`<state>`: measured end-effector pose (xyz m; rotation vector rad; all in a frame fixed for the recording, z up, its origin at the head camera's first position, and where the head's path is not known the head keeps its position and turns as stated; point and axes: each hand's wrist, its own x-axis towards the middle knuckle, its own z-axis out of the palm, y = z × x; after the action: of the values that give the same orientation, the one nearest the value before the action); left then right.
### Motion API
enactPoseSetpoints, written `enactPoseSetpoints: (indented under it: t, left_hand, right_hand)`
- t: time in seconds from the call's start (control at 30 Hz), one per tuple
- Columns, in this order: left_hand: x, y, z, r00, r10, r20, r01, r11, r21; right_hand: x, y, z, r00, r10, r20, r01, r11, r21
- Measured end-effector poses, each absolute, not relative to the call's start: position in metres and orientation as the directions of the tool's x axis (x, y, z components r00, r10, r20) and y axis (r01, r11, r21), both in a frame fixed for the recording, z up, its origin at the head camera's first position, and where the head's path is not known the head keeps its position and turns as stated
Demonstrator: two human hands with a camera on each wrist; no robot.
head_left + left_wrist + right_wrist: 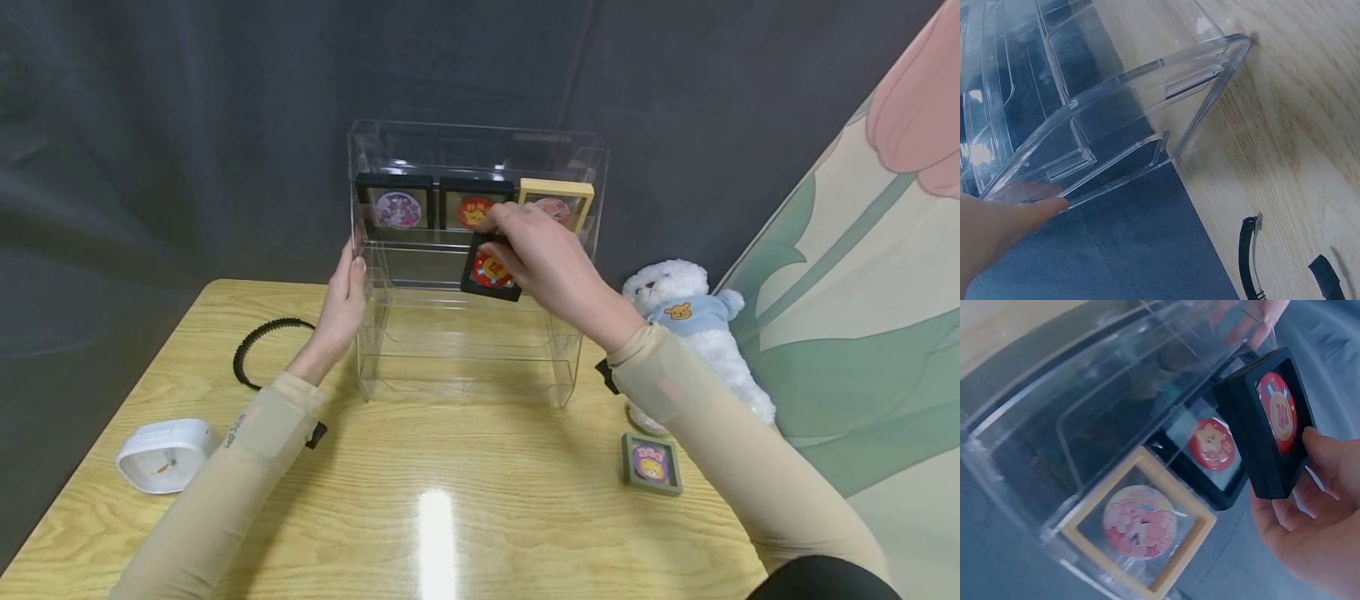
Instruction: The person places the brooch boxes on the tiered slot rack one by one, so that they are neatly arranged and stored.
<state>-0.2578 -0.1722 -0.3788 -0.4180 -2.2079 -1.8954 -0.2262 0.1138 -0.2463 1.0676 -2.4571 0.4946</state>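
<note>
A clear plastic tiered display rack [465,387] stands on the table. My left hand [347,292] grips its left side edge; in the left wrist view the hand [1004,228] has fingers showing through the clear panel. My right hand [543,258] pinches a black square frame [491,275] with a red round badge, tilted in front of the upper tiers. In the right wrist view this black frame [1266,425] lies between thumb and fingers. On the top tier sit a black frame with a purple badge [397,208], a black frame with a red badge [474,212] and a cream frame [555,185].
A green frame [651,464] with a purple badge lies at the right on the wooden table [360,517]. Behind it a white teddy bear [693,312] in a blue top leans back. At the left are a white clock [168,454] and a black headband [242,358]. Dark cloth hangs behind.
</note>
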Motion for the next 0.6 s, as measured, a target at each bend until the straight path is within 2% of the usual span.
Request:
enactPoseSetpoints:
  t: [0.3,0.6]
  left_hand:
    - [-0.257,-0.169,-0.378,-0.940,0.084,0.331,0.340,0.121,0.933]
    - [-0.255,-0.166,-0.376,-0.942,0.080,0.325,0.333,0.141,0.932]
  right_hand:
    - [-0.239,0.088,-0.229,-0.615,-0.617,0.490,-0.749,0.651,-0.121]
    - [-0.256,0.062,-0.224,-0.649,-0.617,0.445,-0.729,0.671,-0.134]
